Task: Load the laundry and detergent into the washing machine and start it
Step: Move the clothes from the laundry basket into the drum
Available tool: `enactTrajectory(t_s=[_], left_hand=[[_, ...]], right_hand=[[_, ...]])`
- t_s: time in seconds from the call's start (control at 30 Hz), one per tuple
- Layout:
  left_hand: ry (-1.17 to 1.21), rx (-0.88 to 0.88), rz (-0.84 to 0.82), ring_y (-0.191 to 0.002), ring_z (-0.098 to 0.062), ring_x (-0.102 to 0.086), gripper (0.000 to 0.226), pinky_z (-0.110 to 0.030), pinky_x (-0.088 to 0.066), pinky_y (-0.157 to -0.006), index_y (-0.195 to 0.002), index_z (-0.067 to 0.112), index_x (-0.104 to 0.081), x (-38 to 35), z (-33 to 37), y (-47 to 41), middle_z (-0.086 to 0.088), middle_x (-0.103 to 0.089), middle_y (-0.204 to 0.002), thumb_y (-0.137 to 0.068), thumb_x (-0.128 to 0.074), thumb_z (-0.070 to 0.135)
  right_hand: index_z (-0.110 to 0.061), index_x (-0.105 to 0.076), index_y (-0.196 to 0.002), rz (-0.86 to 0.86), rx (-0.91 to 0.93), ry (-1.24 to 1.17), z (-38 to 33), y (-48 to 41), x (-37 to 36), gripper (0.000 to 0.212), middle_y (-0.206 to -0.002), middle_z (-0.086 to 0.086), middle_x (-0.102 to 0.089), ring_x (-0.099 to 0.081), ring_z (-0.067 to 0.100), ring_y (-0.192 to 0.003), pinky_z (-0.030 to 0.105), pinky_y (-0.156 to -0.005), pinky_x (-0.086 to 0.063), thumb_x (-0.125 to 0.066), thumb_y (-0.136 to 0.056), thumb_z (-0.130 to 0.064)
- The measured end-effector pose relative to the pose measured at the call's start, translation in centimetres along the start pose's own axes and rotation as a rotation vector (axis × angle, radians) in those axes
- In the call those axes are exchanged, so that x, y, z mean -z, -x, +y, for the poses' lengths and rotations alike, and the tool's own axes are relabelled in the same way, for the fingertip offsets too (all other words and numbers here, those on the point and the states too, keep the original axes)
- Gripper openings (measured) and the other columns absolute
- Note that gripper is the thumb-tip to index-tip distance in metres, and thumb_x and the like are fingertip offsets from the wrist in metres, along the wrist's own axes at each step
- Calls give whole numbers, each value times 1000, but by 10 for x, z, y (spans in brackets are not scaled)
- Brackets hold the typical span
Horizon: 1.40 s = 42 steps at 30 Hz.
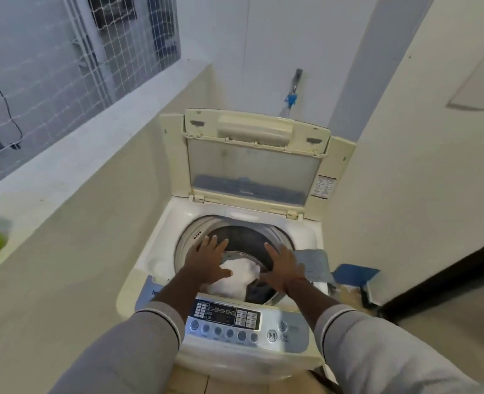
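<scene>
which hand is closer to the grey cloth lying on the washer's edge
Right. The right hand is spread just beside the grey cloth; the left hand is across the drum opening.

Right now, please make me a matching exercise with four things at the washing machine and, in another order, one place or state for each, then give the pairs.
Things:
1. lid
2. white laundry
3. grey cloth
4. left hand

Places or states:
A. draped over the right rim of the tub opening
B. standing open at the back
C. fingers spread, above the tub
D. lying inside the drum

Pairs: 1-B, 2-D, 3-A, 4-C
</scene>
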<state>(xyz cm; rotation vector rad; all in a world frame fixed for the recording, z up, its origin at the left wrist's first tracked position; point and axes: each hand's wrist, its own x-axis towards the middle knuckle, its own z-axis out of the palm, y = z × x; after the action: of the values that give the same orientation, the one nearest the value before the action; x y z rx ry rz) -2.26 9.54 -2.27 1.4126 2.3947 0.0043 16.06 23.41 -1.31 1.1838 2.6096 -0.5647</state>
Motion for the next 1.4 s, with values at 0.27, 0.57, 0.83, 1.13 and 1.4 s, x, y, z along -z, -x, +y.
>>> enactTrajectory(t_s=[0.27, 0.57, 0.83, 1.13, 1.4], left_hand=[[0, -29, 1, -147, -29, 3, 92, -52, -6, -118, -152, 25, 0, -12, 9, -7, -10, 3, -161, -84, -48, 65], [138, -101, 15, -148, -27, 1, 83, -49, -6, -117, -152, 22, -5, -29, 31, 5, -8, -1, -161, -90, -49, 55], [252, -165, 170, -147, -23, -13, 82, -45, -17, -117, -152, 21, -12, -9, 39, 6, -5, -14, -160, -88, -58, 46], [701, -232, 460, -88, -4, -62, 24, -40, -52, -84, -103, 27, -57, 54, 48, 11, 6, -68, -92, -89, -56, 47], [213, -38, 215, -147, -27, -7, 94, -51, -17, -117, -152, 19, -2, 23, 13, 2, -9, -7, -160, -84, -64, 32]], right_hand=[[-34, -12, -152, 184, -391, -160, 73, 9, 10, 78, -160, 16, -5, -11, 41, -145, 57, -113, -23, -59, -90, -45], [-6, -64, -119, 315, -384, -329, 104, 12, -5, 28, -118, 18, -62, -59, 31, -110, 31, -97, -43, -56, -93, -9], [-11, -71, -93, 492, 0, -399, 22, 15, 41, 14, -98, 10, -65, -61, 25, -92, 27, -80, -44, -60, -85, -13], [-14, -73, -92, 430, 395, -552, -74, 13, 49, 15, -95, 2, -63, -56, 13, -86, 9, -74, -38, -62, -83, -10], [-35, -30, -148, 198, 158, -300, -21, -4, 9, 73, -161, 7, -15, -15, 28, -148, 44, -119, -22, -64, -84, -41]])
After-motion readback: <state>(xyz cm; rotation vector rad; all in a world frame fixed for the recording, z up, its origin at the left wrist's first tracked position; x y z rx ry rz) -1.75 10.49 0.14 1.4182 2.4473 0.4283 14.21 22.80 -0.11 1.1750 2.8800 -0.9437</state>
